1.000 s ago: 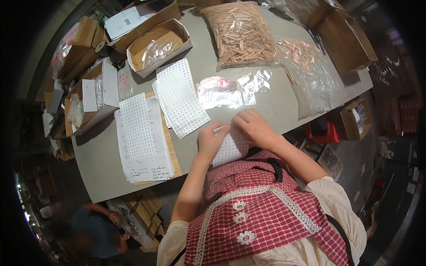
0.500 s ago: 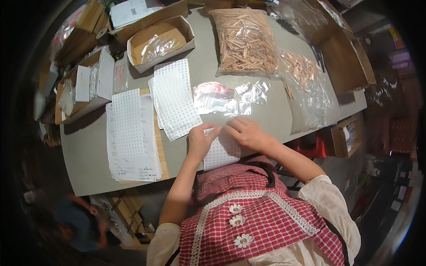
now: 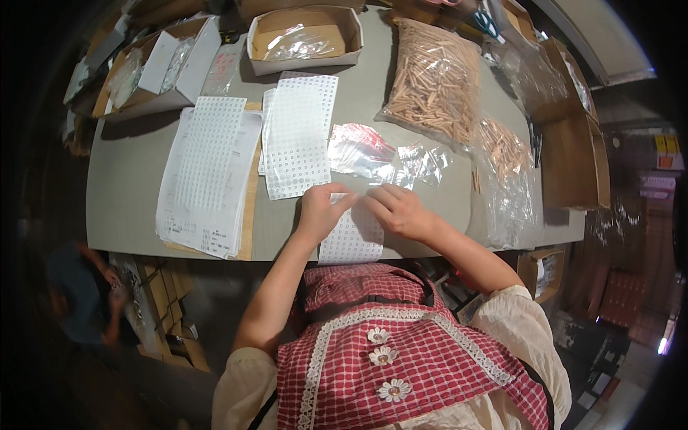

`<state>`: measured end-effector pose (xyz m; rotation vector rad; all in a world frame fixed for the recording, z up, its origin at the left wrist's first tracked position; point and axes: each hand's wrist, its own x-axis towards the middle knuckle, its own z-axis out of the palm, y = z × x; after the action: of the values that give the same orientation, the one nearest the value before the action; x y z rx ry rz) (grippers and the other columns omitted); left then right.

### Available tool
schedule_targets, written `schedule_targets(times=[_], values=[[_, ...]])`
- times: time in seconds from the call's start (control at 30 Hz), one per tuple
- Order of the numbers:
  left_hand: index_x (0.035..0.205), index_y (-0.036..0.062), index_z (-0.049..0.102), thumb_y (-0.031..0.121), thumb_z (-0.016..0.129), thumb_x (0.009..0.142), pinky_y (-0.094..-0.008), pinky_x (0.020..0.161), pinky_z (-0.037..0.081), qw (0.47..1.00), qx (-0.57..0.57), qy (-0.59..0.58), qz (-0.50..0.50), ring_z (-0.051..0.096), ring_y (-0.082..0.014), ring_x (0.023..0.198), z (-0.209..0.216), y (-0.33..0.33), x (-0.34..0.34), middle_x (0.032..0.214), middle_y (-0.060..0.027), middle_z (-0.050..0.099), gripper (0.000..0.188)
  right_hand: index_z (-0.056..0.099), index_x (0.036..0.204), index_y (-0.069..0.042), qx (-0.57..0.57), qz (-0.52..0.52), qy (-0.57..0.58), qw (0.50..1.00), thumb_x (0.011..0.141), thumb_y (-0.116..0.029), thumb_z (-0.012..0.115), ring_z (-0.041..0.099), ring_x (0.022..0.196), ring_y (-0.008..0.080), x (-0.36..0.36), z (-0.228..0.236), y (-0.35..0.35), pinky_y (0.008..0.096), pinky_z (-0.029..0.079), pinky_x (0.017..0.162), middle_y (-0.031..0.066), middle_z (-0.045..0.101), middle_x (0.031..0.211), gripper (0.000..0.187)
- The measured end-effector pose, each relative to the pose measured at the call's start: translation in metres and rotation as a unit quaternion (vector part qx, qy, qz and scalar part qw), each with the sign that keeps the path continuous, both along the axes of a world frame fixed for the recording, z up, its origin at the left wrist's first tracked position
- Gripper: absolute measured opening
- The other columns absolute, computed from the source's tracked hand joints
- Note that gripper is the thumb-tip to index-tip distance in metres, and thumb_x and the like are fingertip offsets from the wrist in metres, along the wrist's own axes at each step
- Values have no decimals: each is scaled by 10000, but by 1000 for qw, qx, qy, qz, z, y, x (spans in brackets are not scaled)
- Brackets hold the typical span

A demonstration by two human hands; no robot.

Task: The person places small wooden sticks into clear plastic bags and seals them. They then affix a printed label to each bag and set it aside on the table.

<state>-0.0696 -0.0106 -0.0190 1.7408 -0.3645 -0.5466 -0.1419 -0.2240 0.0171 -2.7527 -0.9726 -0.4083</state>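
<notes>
A white sheet of small printed stickers [image 3: 351,240] lies at the table's front edge, its lower end by my apron. At its upper left corner my left hand [image 3: 322,213] is closed, thumb and index finger pinching together on the sheet. My right hand [image 3: 403,211] is closed over the upper right edge, fingers bent, thumb mostly hidden; anything in its fingertips is too small to make out. A narrow gap separates the two hands. Just beyond them lie small clear zip bags [image 3: 358,152] and more shiny bags [image 3: 423,163].
More sticker sheets [image 3: 297,136] and a paper stack [image 3: 208,179] on a board are at left. Behind stand an open box [image 3: 304,66] and a divided box [image 3: 193,79]. Bags of wooden pegs [image 3: 433,79] [image 3: 505,186] and a cardboard box [image 3: 573,161] are at right.
The view has shifted, so the table and its things appear turned and moved. My fingertips are slightly farther apart over the sticker sheet's top edge.
</notes>
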Motion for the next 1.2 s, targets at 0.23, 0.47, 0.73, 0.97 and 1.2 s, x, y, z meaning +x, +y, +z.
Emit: schedule_targets(times=[0.23, 0.47, 0.73, 0.97, 1.2], values=[[963, 10, 787, 279, 781, 908, -282, 754, 529, 998, 29, -46, 11, 695, -122, 803, -2, 1, -9, 853, -78, 776, 275, 666, 1162, -80, 116, 12, 269, 956, 833, -149, 726, 683, 920, 331, 21, 18, -41, 446, 566, 748, 131, 664, 1015, 341], [961, 15, 791, 257, 775, 912, -279, 778, 532, 998, 2, -54, 20, 707, -121, 827, -4, 6, -12, 868, -62, 781, 247, 676, 998, -22, -26, -2, 387, 922, 816, -169, 697, 688, 834, 364, 73, 31, -90, 440, 542, 737, 173, 697, 934, 235], [966, 4, 780, 251, 772, 915, -280, 792, 528, 997, -11, -66, 41, 698, -120, 843, -8, 2, -13, 867, -62, 775, 253, 668, 999, -60, -72, -36, 328, 941, 860, -241, 704, 696, 805, 369, 62, 17, -81, 452, 544, 702, 148, 717, 865, 231], [956, -2, 773, 247, 780, 910, -274, 767, 528, 997, -1, -66, 49, 690, -114, 815, -7, 2, -15, 856, -56, 771, 253, 674, 932, -35, 93, -145, 393, 904, 880, -286, 785, 695, 763, 278, 66, 29, -76, 400, 534, 697, 125, 718, 826, 279], [952, 9, 773, 258, 788, 904, -278, 757, 524, 996, 2, -74, 46, 677, -111, 796, -7, 2, -14, 837, -58, 764, 254, 633, 1047, -12, 222, -124, 409, 877, 840, -88, 711, 666, 777, 247, 66, -8, -57, 386, 531, 733, 124, 691, 869, 234]])
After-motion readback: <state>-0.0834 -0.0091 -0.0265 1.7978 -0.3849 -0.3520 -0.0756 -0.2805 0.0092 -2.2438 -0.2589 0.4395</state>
